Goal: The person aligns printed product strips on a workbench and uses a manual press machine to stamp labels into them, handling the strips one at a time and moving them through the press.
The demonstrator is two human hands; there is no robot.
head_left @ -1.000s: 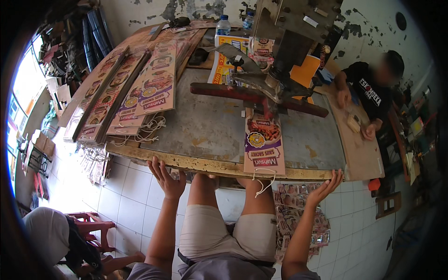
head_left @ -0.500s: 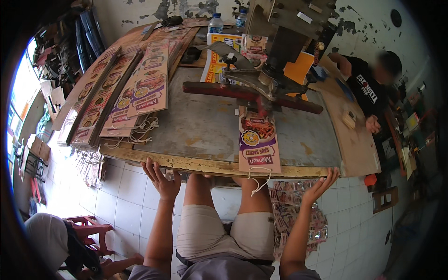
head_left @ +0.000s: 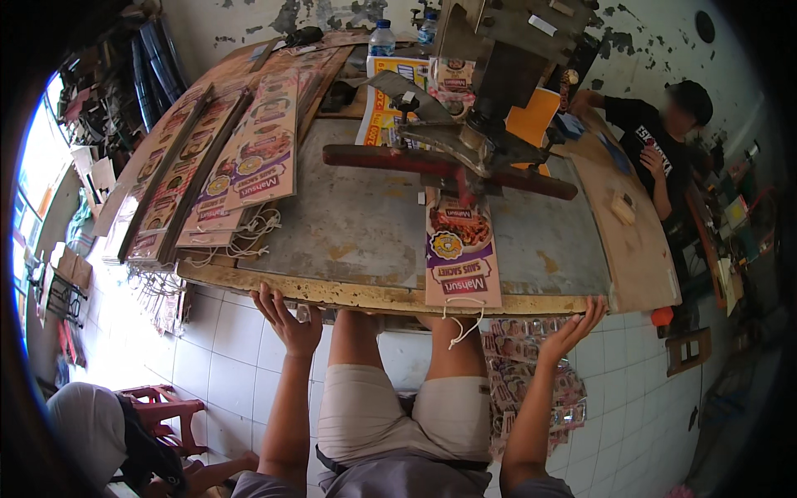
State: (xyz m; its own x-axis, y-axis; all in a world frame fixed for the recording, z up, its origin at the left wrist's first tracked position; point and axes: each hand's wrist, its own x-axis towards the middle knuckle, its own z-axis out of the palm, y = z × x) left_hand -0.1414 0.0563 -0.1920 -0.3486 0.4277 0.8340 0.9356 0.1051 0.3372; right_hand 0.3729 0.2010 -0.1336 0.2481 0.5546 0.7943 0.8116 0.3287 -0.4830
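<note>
My left hand [head_left: 287, 322] rests with its fingers stretched against the front edge of the worktable [head_left: 349, 292], left of my knees. At the right part of the same edge my right hand [head_left: 574, 330] touches the rim, fingers extended and holding nothing. Between the two hands lies a long printed cardboard hang strip [head_left: 462, 249], pink with purple and food pictures. Its white string loop [head_left: 462, 325] dangles over the edge. The strip's far end passes under the dark red bar [head_left: 390, 158] of a metal press [head_left: 490, 124].
Stacks of similar strips [head_left: 249, 158] with strings lie on the left of the table. Bottles [head_left: 381, 40] and orange-yellow printed sheets [head_left: 383, 116] stand behind. A wooden block [head_left: 623, 209] sits at right, near a co-worker [head_left: 660, 149]. Another person [head_left: 87, 427] sits lower left; packs [head_left: 531, 382] lie on the floor.
My hands and the strip stay in place. The co-worker at the right has straightened somewhat and raised a hand toward the chest. The view has shifted very slightly.
</note>
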